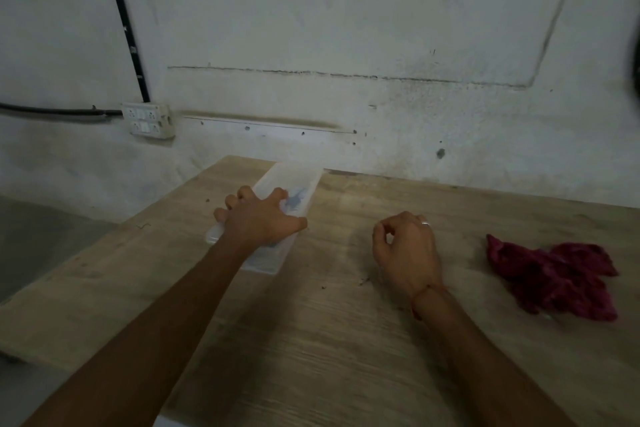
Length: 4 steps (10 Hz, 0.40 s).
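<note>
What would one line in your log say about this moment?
left hand: grips clear plastic box | right hand: fingers curled, nothing seen held | red cloth: lying on table, untouched

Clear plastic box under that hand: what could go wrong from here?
The left hand grips the translucent rectangular plastic box from above; hard pressure might flex or crack its thin top. The box's far end lies near the back edge of the wooden table, so a forward push could tip it off. Dark crumbs by the right hand might get dragged around; the crumpled red cloth lies apart.
</note>
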Tool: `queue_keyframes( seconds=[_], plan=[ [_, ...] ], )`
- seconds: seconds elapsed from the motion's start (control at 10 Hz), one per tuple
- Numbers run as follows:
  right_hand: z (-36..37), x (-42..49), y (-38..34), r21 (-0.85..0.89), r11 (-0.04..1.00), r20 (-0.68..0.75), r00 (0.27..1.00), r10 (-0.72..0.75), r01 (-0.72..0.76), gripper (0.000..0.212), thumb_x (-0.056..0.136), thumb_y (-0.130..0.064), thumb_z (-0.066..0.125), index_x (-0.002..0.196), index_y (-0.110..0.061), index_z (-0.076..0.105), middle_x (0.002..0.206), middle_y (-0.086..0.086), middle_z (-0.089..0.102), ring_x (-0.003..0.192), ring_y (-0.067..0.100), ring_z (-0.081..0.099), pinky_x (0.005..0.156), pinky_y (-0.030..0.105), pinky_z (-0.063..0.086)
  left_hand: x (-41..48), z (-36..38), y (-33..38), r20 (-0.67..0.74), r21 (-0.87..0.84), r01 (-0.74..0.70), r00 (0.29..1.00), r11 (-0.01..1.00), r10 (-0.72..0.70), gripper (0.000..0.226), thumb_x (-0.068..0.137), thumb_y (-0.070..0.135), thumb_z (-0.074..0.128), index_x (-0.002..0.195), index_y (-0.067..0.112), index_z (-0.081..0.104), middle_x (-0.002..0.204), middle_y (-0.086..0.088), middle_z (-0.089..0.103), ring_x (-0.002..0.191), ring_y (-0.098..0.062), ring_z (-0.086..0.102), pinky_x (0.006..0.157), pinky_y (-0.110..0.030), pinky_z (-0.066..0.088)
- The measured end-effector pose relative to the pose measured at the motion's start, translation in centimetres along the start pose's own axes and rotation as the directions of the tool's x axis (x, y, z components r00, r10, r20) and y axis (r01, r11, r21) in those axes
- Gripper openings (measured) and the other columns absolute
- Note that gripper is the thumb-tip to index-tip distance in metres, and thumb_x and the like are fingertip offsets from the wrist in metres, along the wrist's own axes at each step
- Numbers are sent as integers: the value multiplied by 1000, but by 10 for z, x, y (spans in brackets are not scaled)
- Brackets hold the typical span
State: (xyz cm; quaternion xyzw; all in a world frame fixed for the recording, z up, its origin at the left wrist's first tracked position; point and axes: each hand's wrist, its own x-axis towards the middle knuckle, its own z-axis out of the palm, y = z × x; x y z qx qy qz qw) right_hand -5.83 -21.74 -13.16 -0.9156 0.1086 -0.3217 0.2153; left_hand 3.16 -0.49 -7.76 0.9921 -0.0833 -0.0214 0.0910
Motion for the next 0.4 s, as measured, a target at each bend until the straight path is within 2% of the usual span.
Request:
queue_keyframes(
  seconds=[0.1,0.2,0.3,0.4],
  plan=[
    [7,14,-1,-18,994,138,985,-103,107,31,88,-30,48,68,-18,68,74,2,65,77,21,57,77,36,49,0,7,0,-25,39,4,1000,999,-3,86,80,82,42,153,47,12,156,-22,19,140,-46,25,111,-60,22],
    [11,44,1,-61,969,280,936,-215,241,30,89,-27,49,70,-14,69,75,5,64,77,24,56,79,38,49,5,10,3,-13,88,16,1000,996,-15,87,82,81,41,154,46,9,158,-22,16,142,-48,23,112,-62,22],
    [16,82,15,-51,959,299,921,-250,277,30,89,-26,50,69,-12,67,74,5,63,75,26,56,79,38,49,25,8,2,56,108,14,998,994,-20,94,77,79,51,153,41,12,162,-22,8,147,-51,11,114,-67,18],
    [17,103,33,-107,962,359,912,-198,251,28,90,-26,48,75,-12,68,81,8,65,79,28,58,80,39,49,43,-3,10,157,168,-63,987,984,37,102,69,80,61,148,26,26,165,-17,5,151,-44,-1,118,-66,11]
  ],
)
